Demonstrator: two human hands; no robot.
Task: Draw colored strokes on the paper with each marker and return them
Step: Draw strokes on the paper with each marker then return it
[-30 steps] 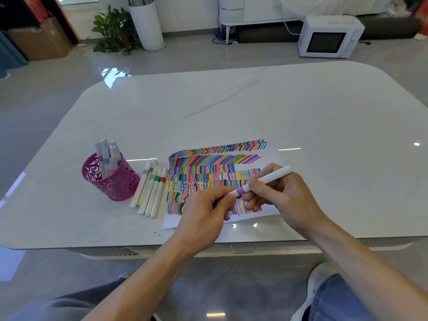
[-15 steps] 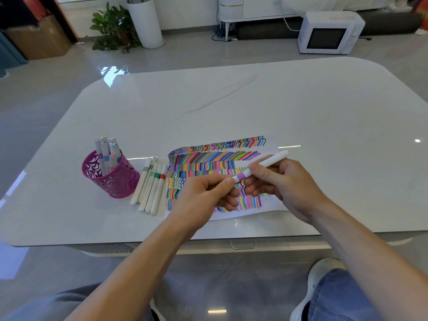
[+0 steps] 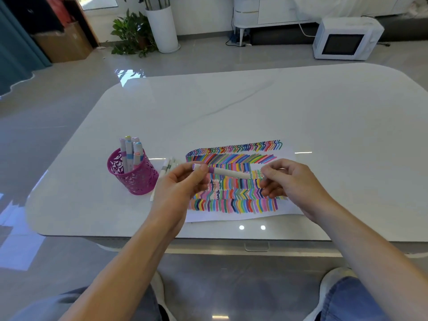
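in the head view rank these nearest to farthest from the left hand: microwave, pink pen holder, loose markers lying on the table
From the left hand:
1. loose markers, lying just to its left.
2. pink pen holder, further left on the table.
3. microwave, well beyond the table's far edge, to the right.

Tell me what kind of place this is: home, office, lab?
Probably a home living or dining area: a glossy white table, a potted plant, and a microwave on the floor by a low white cabinet.
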